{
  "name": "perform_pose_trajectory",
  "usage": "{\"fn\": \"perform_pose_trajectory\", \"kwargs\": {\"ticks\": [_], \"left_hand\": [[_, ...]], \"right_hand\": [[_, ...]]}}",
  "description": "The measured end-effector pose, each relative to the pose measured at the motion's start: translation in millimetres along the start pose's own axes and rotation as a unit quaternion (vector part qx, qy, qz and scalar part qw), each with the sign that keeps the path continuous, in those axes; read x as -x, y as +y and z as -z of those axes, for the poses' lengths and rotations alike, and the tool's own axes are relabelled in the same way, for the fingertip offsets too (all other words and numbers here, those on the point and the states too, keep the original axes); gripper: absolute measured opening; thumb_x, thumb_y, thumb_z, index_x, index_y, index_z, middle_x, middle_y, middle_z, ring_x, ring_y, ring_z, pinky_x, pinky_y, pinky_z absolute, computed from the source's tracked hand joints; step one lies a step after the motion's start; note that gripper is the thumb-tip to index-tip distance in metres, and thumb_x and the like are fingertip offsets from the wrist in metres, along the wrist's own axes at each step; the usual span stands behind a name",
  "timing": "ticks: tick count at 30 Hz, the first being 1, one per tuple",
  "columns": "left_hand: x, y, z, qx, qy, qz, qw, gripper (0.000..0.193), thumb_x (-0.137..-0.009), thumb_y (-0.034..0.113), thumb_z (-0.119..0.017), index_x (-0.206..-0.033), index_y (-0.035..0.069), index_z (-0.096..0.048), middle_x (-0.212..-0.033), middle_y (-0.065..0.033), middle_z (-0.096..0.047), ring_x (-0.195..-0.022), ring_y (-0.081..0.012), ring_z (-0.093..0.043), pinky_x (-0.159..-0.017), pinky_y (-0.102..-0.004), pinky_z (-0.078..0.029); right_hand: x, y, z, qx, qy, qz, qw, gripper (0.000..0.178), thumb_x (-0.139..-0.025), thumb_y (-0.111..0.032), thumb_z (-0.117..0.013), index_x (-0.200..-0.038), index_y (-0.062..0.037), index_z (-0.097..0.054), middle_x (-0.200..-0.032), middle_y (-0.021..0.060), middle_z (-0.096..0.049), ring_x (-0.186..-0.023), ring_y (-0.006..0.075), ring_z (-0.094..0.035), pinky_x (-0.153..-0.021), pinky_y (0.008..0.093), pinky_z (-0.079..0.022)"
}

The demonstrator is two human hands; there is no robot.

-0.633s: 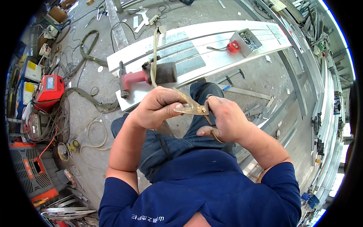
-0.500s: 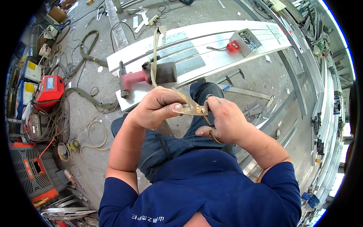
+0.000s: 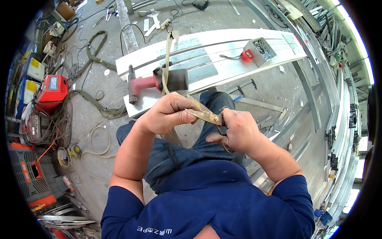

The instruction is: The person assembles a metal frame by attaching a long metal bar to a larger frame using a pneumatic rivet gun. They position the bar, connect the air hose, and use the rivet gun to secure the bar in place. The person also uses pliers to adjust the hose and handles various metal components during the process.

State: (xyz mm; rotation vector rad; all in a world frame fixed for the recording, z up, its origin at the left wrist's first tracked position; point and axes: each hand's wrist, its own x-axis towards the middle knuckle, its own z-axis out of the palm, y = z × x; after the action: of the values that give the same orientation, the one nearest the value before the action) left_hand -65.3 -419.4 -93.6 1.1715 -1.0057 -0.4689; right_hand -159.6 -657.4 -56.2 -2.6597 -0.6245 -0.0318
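Rust-brown scissors (image 3: 216, 118) sit centrally in your right grip (image 3: 240, 129), blades (image 3: 206, 115) parted; your left grip (image 3: 169, 113) curls closed beside them, contents unclear. White lettering (image 3: 154, 231) marks your navy shirt (image 3: 207, 191) at seven o'clock; at twelve, a white counter (image 3: 234, 39) stands over grey floor (image 3: 221, 16).
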Motion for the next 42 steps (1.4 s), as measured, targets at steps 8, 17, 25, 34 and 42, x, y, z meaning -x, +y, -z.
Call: {"fn": "perform_pose_trajectory", "kwargs": {"ticks": [8,17,25,34,42], "left_hand": [[-1,2,-6,0.020,0.045,0.004,0.999,0.021,-0.094,0.014,-0.070,-0.102,-0.006,-0.068,-0.088,-0.0040,-0.068,-0.074,-0.0118,-0.058,-0.069,-0.0280,-0.049],[2,1,-28,-0.154,0.198,-0.066,0.966,0.015,-0.090,0.003,-0.073,-0.102,-0.001,-0.066,-0.090,-0.0080,-0.069,-0.078,-0.0149,-0.064,-0.069,-0.0269,-0.051],[-5,2,-29,-0.245,0.209,-0.132,0.937,0.016,-0.087,0.006,-0.073,-0.099,-0.002,-0.067,-0.076,-0.0119,-0.064,-0.066,-0.0245,-0.061,-0.060,-0.0331,-0.047],[-9,5,-32,-0.238,0.215,-0.117,0.940,0.014,-0.089,0.008,-0.072,-0.098,-0.002,-0.070,-0.074,-0.0105,-0.063,-0.064,-0.0231,-0.059,-0.058,-0.0323,-0.047],[-3,3,-29,-0.202,0.200,-0.099,0.954,0.017,-0.091,0.012,-0.072,-0.101,-0.002,-0.071,-0.074,-0.0097,-0.062,-0.062,-0.0192,-0.056,-0.058,-0.0303,-0.045]], "right_hand": [[-2,5,6,0.009,0.005,0.004,1.000,0.071,-0.075,-0.070,-0.072,-0.080,-0.0021,-0.050,-0.067,0.0176,-0.060,-0.065,0.0376,-0.065,-0.058,0.0426,-0.053],[-7,-2,9,0.001,0.024,-0.023,0.999,0.074,-0.075,-0.071,-0.071,-0.088,0.0000,-0.052,-0.078,0.0181,-0.060,-0.074,0.0376,-0.065,-0.065,0.0427,-0.053],[-7,-10,5,-0.024,0.048,-0.035,0.998,0.073,-0.075,-0.067,-0.074,-0.091,0.0008,-0.052,-0.086,0.0183,-0.060,-0.080,0.0374,-0.065,-0.069,0.0424,-0.053],[-1,-10,-2,-0.058,0.021,-0.066,0.996,0.066,-0.077,-0.061,-0.076,-0.088,-0.0004,-0.052,-0.073,0.0192,-0.062,-0.070,0.0417,-0.065,-0.062,0.0453,-0.052],[1,0,-2,-0.041,0.032,-0.039,0.998,0.065,-0.074,-0.063,-0.077,-0.079,-0.0030,-0.052,-0.065,0.0158,-0.061,-0.061,0.0381,-0.063,-0.054,0.0424,-0.051]]}}
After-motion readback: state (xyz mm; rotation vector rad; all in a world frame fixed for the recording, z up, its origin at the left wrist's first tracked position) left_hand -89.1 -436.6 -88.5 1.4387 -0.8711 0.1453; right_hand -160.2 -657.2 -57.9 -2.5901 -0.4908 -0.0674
